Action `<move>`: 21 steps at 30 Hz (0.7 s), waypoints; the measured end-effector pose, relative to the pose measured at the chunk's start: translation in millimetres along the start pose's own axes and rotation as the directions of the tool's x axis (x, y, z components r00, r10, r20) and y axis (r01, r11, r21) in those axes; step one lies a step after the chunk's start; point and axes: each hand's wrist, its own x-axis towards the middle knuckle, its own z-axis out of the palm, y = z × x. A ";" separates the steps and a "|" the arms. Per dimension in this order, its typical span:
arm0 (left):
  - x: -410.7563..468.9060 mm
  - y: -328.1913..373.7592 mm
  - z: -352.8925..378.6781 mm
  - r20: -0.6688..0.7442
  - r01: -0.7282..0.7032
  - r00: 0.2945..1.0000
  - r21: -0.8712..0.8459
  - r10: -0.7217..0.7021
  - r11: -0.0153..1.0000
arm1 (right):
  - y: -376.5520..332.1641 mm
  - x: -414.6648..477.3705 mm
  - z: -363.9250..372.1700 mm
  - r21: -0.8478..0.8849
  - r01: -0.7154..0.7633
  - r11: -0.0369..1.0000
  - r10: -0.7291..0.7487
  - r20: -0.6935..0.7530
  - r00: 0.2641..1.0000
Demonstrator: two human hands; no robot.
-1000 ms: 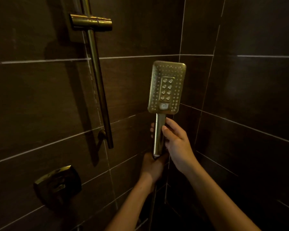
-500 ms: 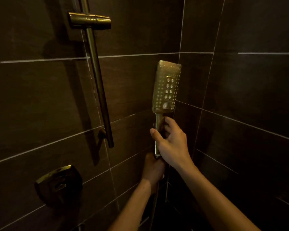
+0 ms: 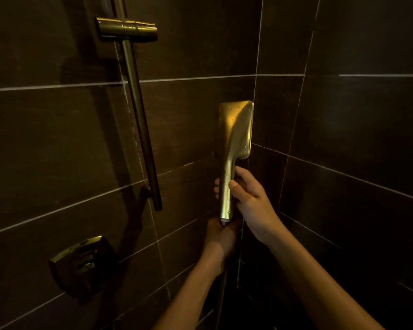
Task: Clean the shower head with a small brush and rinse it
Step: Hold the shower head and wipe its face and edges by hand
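Note:
A brass-coloured hand shower head (image 3: 236,129) stands upright in the corner of the shower, its smooth wet back turned toward me and its nozzle face hidden. My right hand (image 3: 249,198) grips its handle around the middle. My left hand (image 3: 221,236) is closed just under the handle's lower end, where the hose joins; what it holds there is too dark to tell. No brush is in view.
A brass slide rail (image 3: 138,115) with an empty holder bracket (image 3: 126,28) runs down the left wall. Below it sits a mixer valve handle (image 3: 81,260). Dark tiled walls close in on the left and right, meeting in the corner behind the shower head.
The shower head has been rotated about its handle: its nozzle face, toward me one second ago, now faces away, showing the back. It also sits slightly lower. Both hands stay at the handle.

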 end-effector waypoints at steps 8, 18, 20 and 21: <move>6.4 -7.5 6.7 -0.014 -0.086 0.996 0.024 0.087 0.996 | -5.3 0.0 7.4 0.201 -0.033 0.979 0.031 0.015 0.999; 3.2 -7.9 0.2 0.047 -0.021 0.999 0.045 0.019 0.999 | 3.4 0.5 15.4 -0.251 0.151 0.956 -0.181 -0.104 0.978; 2.8 -7.0 -1.1 0.043 -0.041 0.998 0.042 0.039 0.998 | 5.2 0.1 12.1 -0.250 0.139 0.958 -0.164 -0.081 0.983; 2.8 -6.8 -1.5 0.047 -0.054 0.998 0.036 0.052 0.998 | 5.5 -0.3 11.1 -0.244 0.139 0.960 -0.160 -0.066 0.985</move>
